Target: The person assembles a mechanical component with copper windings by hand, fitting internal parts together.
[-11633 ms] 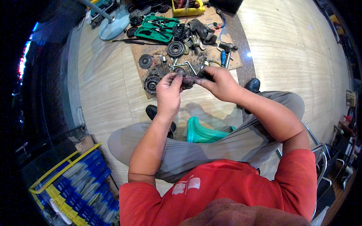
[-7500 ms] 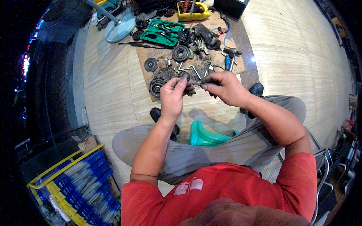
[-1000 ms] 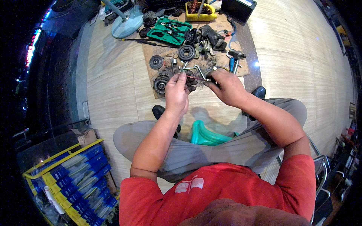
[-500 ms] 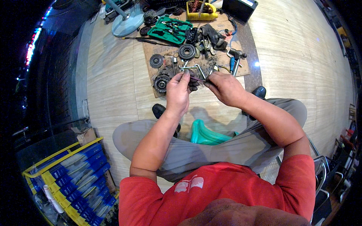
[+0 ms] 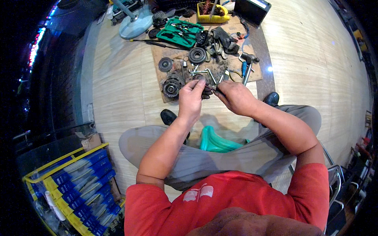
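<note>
My left hand [image 5: 189, 101] and my right hand [image 5: 236, 98] are close together in front of me, fingers curled and blackened at the tips. Pinched between them is a thin, dark reddish strand [image 5: 209, 87], partly hidden. Just beyond lie a toothed black hub [image 5: 171, 89], bent silver wrenches [image 5: 208, 72] and pliers [image 5: 236, 74] on dirty cardboard [image 5: 255, 75]. Two black ringed discs [image 5: 197, 55] [image 5: 165, 64], a blue-handled screwdriver [image 5: 243, 69] and a hammer [image 5: 251, 58] rest there too.
A green tool case [image 5: 177, 36], dark gloves [image 5: 225, 41], a yellow container [image 5: 222, 18] and a black box [image 5: 252, 11] lie farther back. A round pale base [image 5: 134, 29] stands left. A green plastic object [image 5: 214, 141] sits below my legs; blue-yellow racking [image 5: 86, 177] is lower left.
Over the last second both hands have moved slightly right and down, keeping the strand between them. They have stayed close together throughout, and the scene has shifted slightly rightward in view.
</note>
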Motion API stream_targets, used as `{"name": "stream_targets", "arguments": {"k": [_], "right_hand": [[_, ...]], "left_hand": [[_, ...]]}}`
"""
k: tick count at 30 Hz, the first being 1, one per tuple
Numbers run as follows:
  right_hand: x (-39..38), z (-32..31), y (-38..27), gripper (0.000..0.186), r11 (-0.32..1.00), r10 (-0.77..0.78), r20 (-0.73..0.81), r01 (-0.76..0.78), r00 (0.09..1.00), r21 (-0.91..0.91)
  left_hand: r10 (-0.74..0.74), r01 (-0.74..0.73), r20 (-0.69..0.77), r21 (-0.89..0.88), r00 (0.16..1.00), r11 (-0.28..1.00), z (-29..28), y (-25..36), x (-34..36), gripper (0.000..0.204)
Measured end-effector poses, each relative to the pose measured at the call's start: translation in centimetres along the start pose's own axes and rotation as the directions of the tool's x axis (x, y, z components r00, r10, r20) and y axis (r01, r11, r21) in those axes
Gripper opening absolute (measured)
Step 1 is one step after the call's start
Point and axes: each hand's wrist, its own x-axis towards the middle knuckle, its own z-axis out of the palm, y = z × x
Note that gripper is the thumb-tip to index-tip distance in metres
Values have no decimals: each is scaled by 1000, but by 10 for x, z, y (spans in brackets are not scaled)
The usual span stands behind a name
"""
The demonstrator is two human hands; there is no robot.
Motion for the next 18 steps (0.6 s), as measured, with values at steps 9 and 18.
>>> {"name": "stream_targets", "arguments": {"k": [9, 18], "right_hand": [[-4, 0, 2, 20, 1000, -8, -27, 7, 1000, -22], [-3, 5, 5, 19, 996, -84, -23, 84, 996, -29]], "left_hand": [[2, -2, 15, -20, 1000, 1000, -2, -4, 2, 19], [18, -12, -39, 143, 999, 990, 0, 6, -7, 22]]}}
